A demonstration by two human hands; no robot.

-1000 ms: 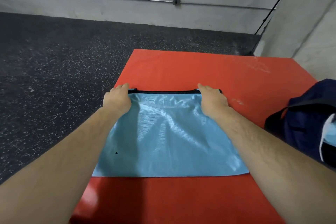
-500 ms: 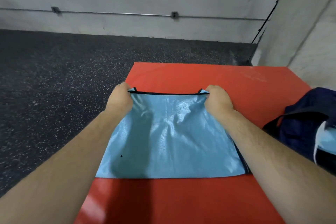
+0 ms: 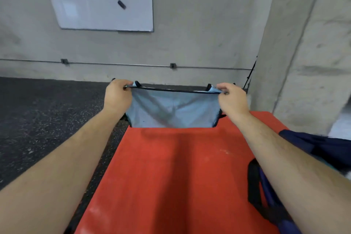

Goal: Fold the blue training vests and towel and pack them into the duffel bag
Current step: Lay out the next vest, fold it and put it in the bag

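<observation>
Head view: my left hand [image 3: 118,94] and right hand [image 3: 232,99] pinch the top corners of the blue vest [image 3: 171,109], which a moment ago lay flat on the red mat [image 3: 171,176]; now it hangs lifted above the mat, beside the duffel bag [image 3: 321,148].

There is one big flat red mat [image 3: 171,176]. One thin light blue cloth vest with a black edge [image 3: 172,108] hangs over the mat's far end. Two bare hands hold it there: one left hand [image 3: 117,94] and one right hand [image 3: 230,99]. One dark blue cloth duffel bag [image 3: 322,148] sits at the mat's right side. On the wall past the mat are one shiny white board [image 3: 95,0], one small black thing [image 3: 121,4] on that board, one thin metal pipe [image 3: 117,64] and two little dark clips [image 3: 64,61].
</observation>
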